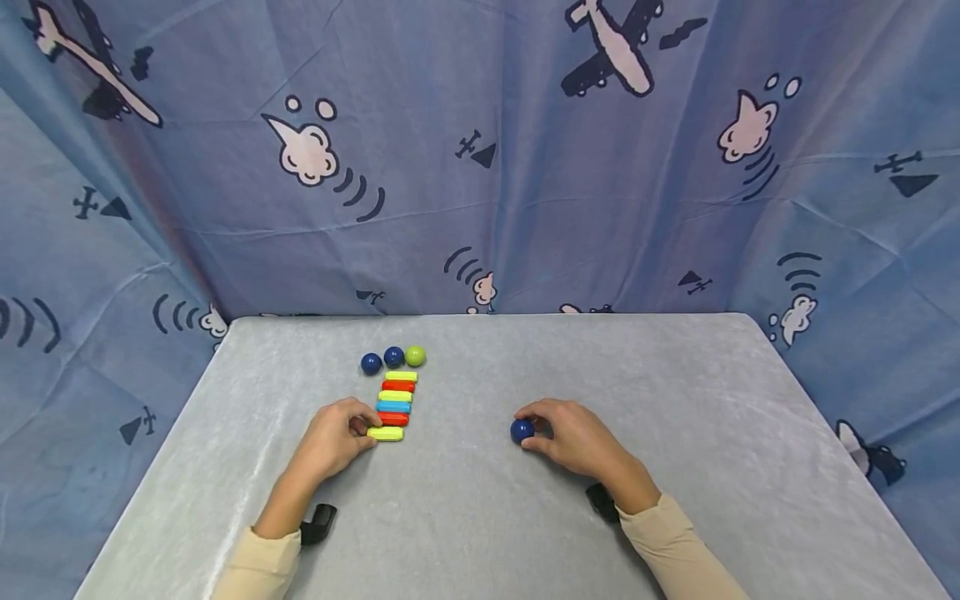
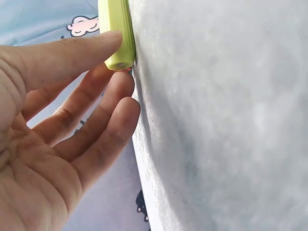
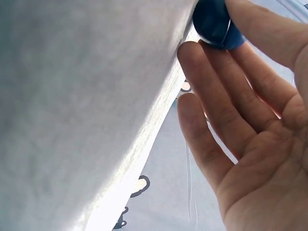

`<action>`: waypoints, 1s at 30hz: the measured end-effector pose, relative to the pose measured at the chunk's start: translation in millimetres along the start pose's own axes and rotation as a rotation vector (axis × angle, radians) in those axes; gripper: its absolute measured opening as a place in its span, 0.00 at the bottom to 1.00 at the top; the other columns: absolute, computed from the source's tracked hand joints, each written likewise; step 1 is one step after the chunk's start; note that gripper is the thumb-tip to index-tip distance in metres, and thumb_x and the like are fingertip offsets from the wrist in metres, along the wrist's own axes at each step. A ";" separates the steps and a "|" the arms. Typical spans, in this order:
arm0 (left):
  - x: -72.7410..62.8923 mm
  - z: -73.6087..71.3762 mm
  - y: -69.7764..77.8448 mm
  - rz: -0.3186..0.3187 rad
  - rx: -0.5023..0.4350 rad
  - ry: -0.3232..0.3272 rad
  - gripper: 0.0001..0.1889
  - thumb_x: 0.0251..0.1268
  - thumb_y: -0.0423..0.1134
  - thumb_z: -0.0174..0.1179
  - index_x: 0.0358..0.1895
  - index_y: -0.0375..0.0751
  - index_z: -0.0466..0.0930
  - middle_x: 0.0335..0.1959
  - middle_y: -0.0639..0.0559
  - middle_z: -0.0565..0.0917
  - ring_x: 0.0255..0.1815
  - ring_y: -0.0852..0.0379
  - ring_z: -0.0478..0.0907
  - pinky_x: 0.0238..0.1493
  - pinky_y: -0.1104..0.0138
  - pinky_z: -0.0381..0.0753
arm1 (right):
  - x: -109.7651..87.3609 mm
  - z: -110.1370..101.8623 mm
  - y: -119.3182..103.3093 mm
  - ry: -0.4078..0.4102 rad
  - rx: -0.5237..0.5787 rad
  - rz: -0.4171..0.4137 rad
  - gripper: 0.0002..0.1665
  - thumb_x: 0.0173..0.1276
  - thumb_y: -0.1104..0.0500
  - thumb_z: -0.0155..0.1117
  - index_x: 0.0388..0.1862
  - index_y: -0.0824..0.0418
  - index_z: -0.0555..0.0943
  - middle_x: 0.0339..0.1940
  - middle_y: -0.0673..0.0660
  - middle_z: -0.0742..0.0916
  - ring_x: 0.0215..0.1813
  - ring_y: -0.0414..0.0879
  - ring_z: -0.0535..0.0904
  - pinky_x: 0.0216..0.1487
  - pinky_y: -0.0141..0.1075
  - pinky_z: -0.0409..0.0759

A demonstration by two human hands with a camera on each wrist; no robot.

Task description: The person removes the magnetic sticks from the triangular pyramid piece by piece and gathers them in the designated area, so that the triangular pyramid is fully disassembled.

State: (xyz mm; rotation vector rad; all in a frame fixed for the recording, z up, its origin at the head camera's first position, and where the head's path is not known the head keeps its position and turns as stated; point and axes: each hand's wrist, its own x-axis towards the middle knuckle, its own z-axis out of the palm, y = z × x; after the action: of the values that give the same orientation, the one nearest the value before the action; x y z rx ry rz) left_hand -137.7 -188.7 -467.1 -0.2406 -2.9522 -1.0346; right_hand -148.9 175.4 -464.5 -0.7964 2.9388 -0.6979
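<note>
My left hand (image 1: 335,439) is at the near end of a column of several short coloured sticks. Its thumb and fingers pinch the left end of the nearest yellow-green stick (image 1: 387,434), whose ridged side shows in the left wrist view. Just beyond it lie a red stick (image 1: 393,419) and a light blue stick (image 1: 393,407). To the right, apart from the column, my right hand (image 1: 573,435) pinches a dark blue ball (image 1: 522,431) between thumb and fingers. The right wrist view shows the ball (image 3: 211,24) near the tabletop; whether it touches the cloth I cannot tell.
Past the column's far end sit two dark blue balls (image 1: 371,363) and a lime green ball (image 1: 416,356) in a row. A pale grey cloth covers the table (image 1: 675,375). Blue curtains (image 1: 420,167) printed with planes hang behind it and at both sides.
</note>
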 end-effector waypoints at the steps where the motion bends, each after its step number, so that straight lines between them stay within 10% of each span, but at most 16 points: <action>1: 0.2 -0.1 -0.4 -0.002 0.003 0.002 0.11 0.46 0.25 0.74 0.34 0.42 0.87 0.32 0.51 0.84 0.32 0.58 0.78 0.34 0.69 0.76 | -0.1 -0.2 0.0 0.000 0.000 -0.003 0.21 0.57 0.53 0.77 0.50 0.53 0.86 0.39 0.46 0.88 0.40 0.39 0.82 0.42 0.37 0.80; 30: 3.0 -2.6 -4.5 -0.040 0.038 0.022 0.07 0.50 0.30 0.75 0.33 0.43 0.89 0.30 0.53 0.84 0.29 0.62 0.76 0.32 0.70 0.75 | 3.9 -1.2 -3.7 0.001 -0.001 -0.009 0.21 0.58 0.53 0.77 0.51 0.53 0.85 0.41 0.47 0.88 0.40 0.39 0.82 0.44 0.37 0.80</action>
State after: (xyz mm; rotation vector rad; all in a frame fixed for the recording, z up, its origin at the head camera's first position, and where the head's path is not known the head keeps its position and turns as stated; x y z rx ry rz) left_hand -141.4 -193.3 -467.7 -0.1687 -2.9652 -0.9781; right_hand -150.7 171.2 -461.5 -0.8099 2.9391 -0.6975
